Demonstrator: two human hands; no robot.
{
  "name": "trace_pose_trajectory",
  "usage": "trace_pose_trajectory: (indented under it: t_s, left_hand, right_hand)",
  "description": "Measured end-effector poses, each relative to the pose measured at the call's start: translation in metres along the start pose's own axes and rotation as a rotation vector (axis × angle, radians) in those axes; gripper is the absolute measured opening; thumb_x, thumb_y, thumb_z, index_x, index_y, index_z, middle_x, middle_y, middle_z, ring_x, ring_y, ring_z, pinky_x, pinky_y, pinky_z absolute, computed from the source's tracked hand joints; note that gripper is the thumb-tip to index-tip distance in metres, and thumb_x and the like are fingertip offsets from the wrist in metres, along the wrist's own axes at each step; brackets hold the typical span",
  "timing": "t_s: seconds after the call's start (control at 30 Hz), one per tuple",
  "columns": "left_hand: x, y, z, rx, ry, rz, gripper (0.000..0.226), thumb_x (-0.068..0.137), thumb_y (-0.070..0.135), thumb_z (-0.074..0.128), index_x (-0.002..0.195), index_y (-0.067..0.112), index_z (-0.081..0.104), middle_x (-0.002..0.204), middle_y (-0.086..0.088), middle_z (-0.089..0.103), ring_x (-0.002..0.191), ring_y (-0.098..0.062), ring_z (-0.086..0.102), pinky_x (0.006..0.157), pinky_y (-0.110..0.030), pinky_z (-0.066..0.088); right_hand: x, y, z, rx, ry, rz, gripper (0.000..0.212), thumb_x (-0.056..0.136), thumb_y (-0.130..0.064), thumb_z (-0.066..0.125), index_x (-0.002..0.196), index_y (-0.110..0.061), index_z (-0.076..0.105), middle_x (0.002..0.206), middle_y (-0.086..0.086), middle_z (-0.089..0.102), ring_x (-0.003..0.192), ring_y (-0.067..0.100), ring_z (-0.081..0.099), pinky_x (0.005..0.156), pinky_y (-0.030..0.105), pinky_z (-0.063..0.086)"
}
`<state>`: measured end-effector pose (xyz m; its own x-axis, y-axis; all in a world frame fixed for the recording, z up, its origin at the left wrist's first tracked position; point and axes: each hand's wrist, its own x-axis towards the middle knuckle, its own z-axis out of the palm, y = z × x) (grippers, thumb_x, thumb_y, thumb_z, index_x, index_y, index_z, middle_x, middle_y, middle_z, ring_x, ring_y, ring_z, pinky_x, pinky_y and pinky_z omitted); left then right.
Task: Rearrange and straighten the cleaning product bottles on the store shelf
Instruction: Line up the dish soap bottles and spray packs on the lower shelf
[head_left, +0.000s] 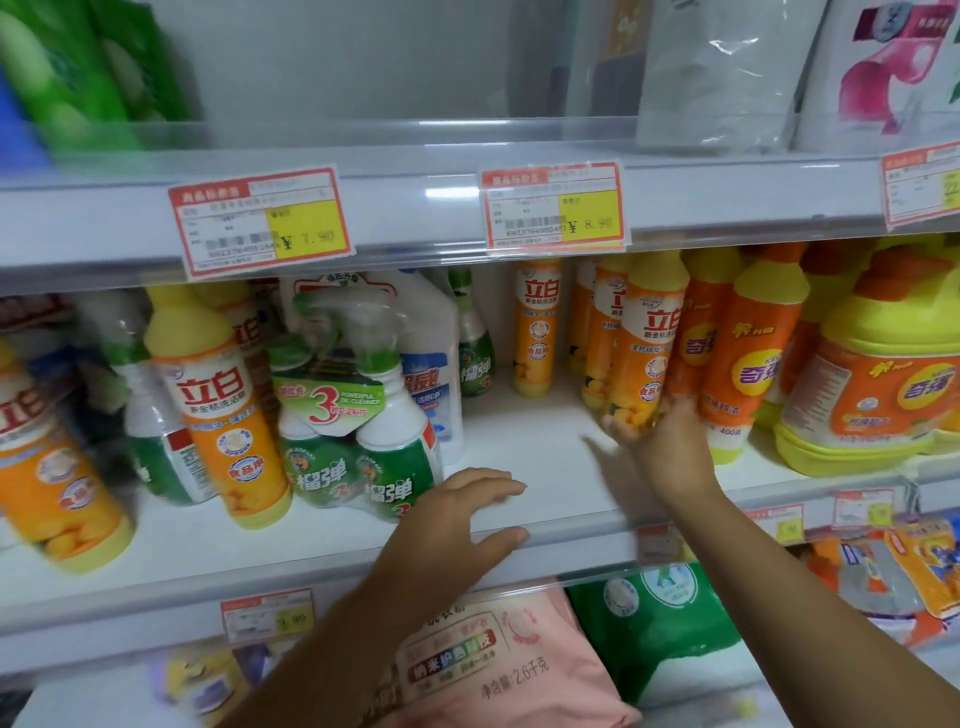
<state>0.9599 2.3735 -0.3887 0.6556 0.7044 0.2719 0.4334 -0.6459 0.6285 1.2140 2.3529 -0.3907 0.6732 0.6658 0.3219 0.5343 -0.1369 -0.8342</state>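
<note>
- left hand (457, 525) flat and released, fingers over the shelf lip (571, 540), holding nothing, just beside the green twin-pack (358, 415)
- right hand (660, 441) reaches deeper, fingers spread round the base of an orange bottle (647, 343); looks like a partial grasp, can't tell if it's closed tight
- risk: that bottle leans against a darker orange bottle (698, 332) in a tight cluster; pulling at the base likely tips neighbours into the gap mid-shelf
- risk: left-side orange bottles (218, 400) already tilt; a knock from the left hand could topple them or the twin-pack off the lip
- risk: big jug (878, 389) sits near the edge, right forearm passes close
- count, clear ones only: 2 hands, 1 twin-pack (2 sprayers), 2 tilted orange bottles front left, 1 lone orange bottle (537, 327) at the back, 1 jug, 3 price tags (553, 208) on the upper rail
- right cluster overlaps, no exact count
</note>
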Motion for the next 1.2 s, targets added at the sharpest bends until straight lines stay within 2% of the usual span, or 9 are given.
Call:
trace_pose_trajectory:
  t_s: [0.1, 0.2, 0.3, 0.43, 0.67, 0.77, 0.87, 1.1, 1.2]
  left_hand:
    - [-0.017, 0.003, -0.016, -0.027, 0.06, 0.017, 0.033, 0.084, 0.035, 0.068, 0.116, 0.035, 0.064, 0.115, 0.027, 0.056, 0.109, 0.017, 0.046, 0.088, 0.004, 0.027]
    - [-0.042, 0.0, -0.04, -0.03, 0.172, 0.021, 0.028, 0.083, 0.035, 0.065, 0.111, 0.032, 0.068, 0.104, 0.03, 0.058, 0.103, 0.013, 0.051, 0.086, 0.0, 0.033]
    - [-0.071, -0.014, -0.072, -0.054, 0.326, -0.035, 0.025, 0.082, 0.03, 0.065, 0.106, 0.031, 0.07, 0.098, 0.024, 0.064, 0.095, 0.006, 0.058, 0.083, -0.007, 0.041]
    - [-0.104, -0.046, -0.112, -0.171, 0.602, -0.224, 0.037, 0.083, 0.016, 0.069, 0.102, 0.046, 0.06, 0.1, 0.016, 0.065, 0.09, 0.003, 0.061, 0.076, -0.008, 0.045]
    - [-0.089, -0.096, -0.127, -0.146, 0.582, -0.399, 0.084, 0.078, 0.04, 0.074, 0.146, 0.032, 0.027, 0.143, 0.008, 0.039, 0.123, -0.004, 0.044, 0.1, -0.023, 0.037]
    - [-0.068, -0.097, -0.123, -0.215, 0.564, -0.367, 0.086, 0.074, 0.039, 0.077, 0.145, 0.035, 0.028, 0.139, 0.008, 0.043, 0.118, -0.006, 0.05, 0.097, -0.026, 0.043]
    - [-0.05, -0.094, -0.12, -0.321, 0.571, -0.355, 0.07, 0.074, 0.032, 0.079, 0.132, 0.034, 0.04, 0.126, 0.008, 0.055, 0.106, -0.008, 0.059, 0.093, -0.034, 0.051]
    - [-0.058, -0.076, -0.114, -0.341, 0.622, -0.303, 0.06, 0.078, 0.02, 0.075, 0.126, 0.04, 0.045, 0.116, 0.019, 0.062, 0.102, 0.002, 0.06, 0.094, -0.032, 0.051]
    - [-0.074, -0.061, -0.112, -0.213, 0.534, -0.218, 0.064, 0.077, 0.022, 0.075, 0.129, 0.042, 0.045, 0.121, 0.019, 0.061, 0.109, 0.001, 0.058, 0.096, -0.033, 0.05]
  right_hand:
    - [-0.027, -0.017, 0.002, -0.008, 0.049, -0.059, 0.056, 0.075, -0.027, 0.077, 0.123, -0.014, 0.051, 0.115, 0.01, 0.062, 0.103, 0.029, 0.061, 0.09, 0.039, 0.048]
    - [-0.064, -0.063, 0.008, 0.011, 0.096, -0.233, 0.047, 0.084, -0.021, 0.069, 0.124, -0.01, 0.049, 0.112, 0.012, 0.057, 0.099, 0.021, 0.057, 0.084, 0.031, 0.045]
    - [-0.112, -0.116, 0.024, 0.169, -0.028, -0.441, 0.029, 0.088, -0.018, 0.063, 0.113, -0.025, 0.052, 0.097, -0.001, 0.057, 0.084, 0.003, 0.058, 0.066, 0.014, 0.044]
    - [-0.151, -0.158, 0.072, 0.16, -0.299, -0.649, 0.021, 0.09, -0.024, 0.059, 0.111, -0.024, 0.057, 0.098, -0.01, 0.057, 0.087, -0.002, 0.055, 0.072, 0.007, 0.04]
    - [-0.146, -0.169, 0.12, 0.335, -0.385, -0.408, 0.022, 0.093, -0.017, 0.057, 0.104, -0.037, 0.056, 0.095, -0.013, 0.066, 0.086, -0.001, 0.061, 0.07, 0.008, 0.045]
    - [-0.143, -0.16, 0.119, 0.294, -0.402, -0.427, 0.029, 0.092, -0.019, 0.058, 0.098, -0.047, 0.052, 0.092, -0.019, 0.066, 0.086, -0.001, 0.063, 0.072, 0.013, 0.049]
    - [-0.139, -0.153, 0.113, 0.294, -0.389, -0.408, 0.023, 0.092, -0.022, 0.059, 0.104, -0.042, 0.056, 0.094, -0.015, 0.069, 0.086, 0.005, 0.067, 0.076, 0.022, 0.053]
    - [-0.13, -0.149, 0.084, 0.367, -0.359, -0.327, 0.018, 0.09, -0.017, 0.061, 0.096, -0.034, 0.061, 0.088, -0.021, 0.068, 0.078, 0.001, 0.064, 0.065, 0.011, 0.047]
    - [-0.132, -0.152, 0.077, 0.475, -0.519, -0.27, 0.026, 0.085, -0.017, 0.069, 0.105, -0.031, 0.061, 0.1, -0.011, 0.07, 0.089, 0.001, 0.065, 0.074, 0.015, 0.049]
